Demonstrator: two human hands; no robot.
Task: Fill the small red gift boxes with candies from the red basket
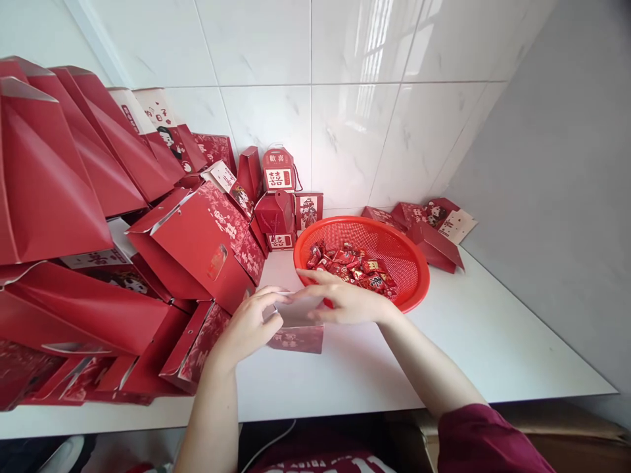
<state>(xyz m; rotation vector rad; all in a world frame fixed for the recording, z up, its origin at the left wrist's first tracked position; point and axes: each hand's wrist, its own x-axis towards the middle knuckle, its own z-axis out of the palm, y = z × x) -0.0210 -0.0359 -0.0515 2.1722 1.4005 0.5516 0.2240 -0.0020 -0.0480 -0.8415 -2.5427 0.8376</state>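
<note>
Both my hands hold a small red gift box (296, 336) that stands on the white counter (473, 341). My left hand (246, 325) grips its left side, fingers over the top edge. My right hand (345, 299) lies over its top right, just in front of a red mesh basket (409, 259) with several red wrapped candies (352, 266). The top of the box is partly hidden by my fingers.
A large heap of red paper boxes and bags (98, 249) fills the left of the counter. Small folded boxes (280, 197) stand against the tiled wall. More flat red boxes (436, 233) lie in the right corner. The counter's front edge runs below my arms.
</note>
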